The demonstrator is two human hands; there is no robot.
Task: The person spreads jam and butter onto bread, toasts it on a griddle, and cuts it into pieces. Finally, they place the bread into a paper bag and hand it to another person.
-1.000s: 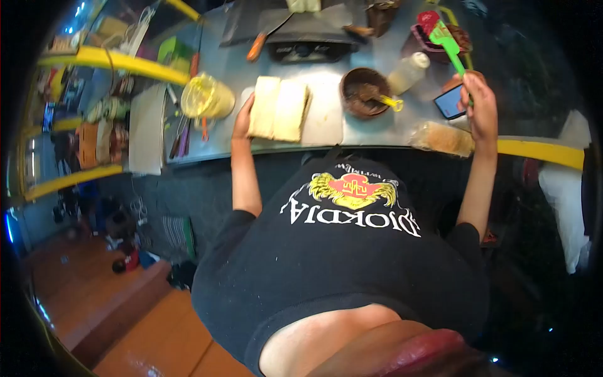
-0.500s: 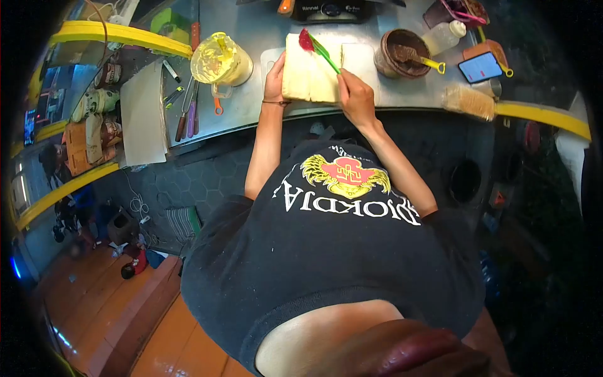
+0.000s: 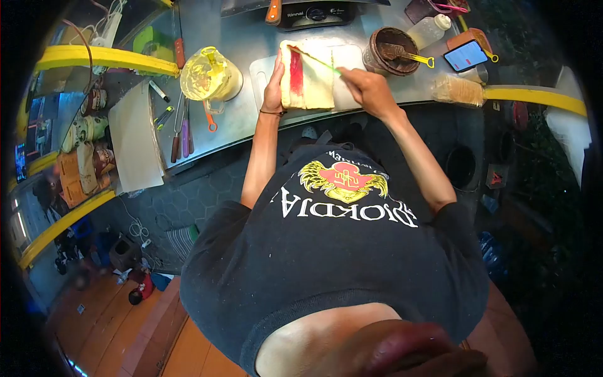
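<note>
My left hand grips the left side of a pale block of bread over a white cutting board. A strip of red jam runs down the bread's left part. In my right hand is a thin green spreader, slanting up and left across the bread. Its tip lies near the bread's upper left edge, where its shape is hard to make out.
A tub of yellow spread stands left; a brown tub with a yellow-handled scoop stands right. Farther right are a phone, a bottle and packed bread. Knives lie left; a stove sits behind.
The red jam, earlier a lump on the spreader at the bread's top, now forms a strip down the bread. My right hand has shifted right and the spreader lies flatter.
</note>
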